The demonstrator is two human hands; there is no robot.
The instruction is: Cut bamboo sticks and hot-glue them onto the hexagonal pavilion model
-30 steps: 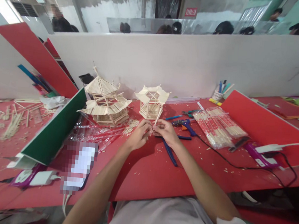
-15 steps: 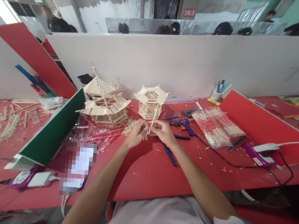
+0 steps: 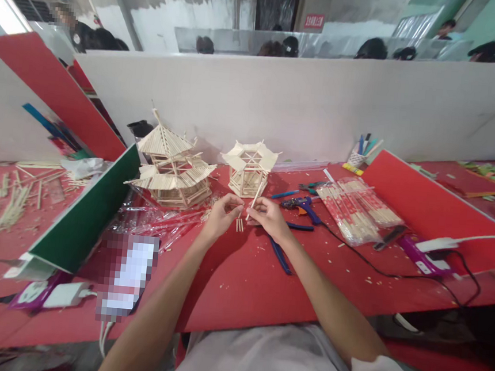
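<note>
My right hand (image 3: 272,217) pinches a thin wooden stick (image 3: 256,194), which slants up from between thumb and fingers. Just left of it, my left hand (image 3: 222,215) is curled with thumb and fingertips brought together; whatever they hold is too small to make out. Several short cut sticks (image 3: 239,225) lie side by side on the table below the gap between my hands. Behind the hands stands a small six-sided stick pavilion (image 3: 249,165) with an open-topped roof. To its left is a taller two-tiered stick pagoda (image 3: 173,170).
On the right lie diagonal pliers (image 3: 281,256), a glue gun (image 3: 304,206) with its cord, and bagged chopsticks (image 3: 353,209). A phone (image 3: 129,276), a green board (image 3: 84,217) and a power strip (image 3: 34,294) are on the left. A red board (image 3: 436,208) leans at right.
My left hand has shifted slightly left, away from the stick, and more of the short pieces below shows. My right hand keeps the stick almost in place.
</note>
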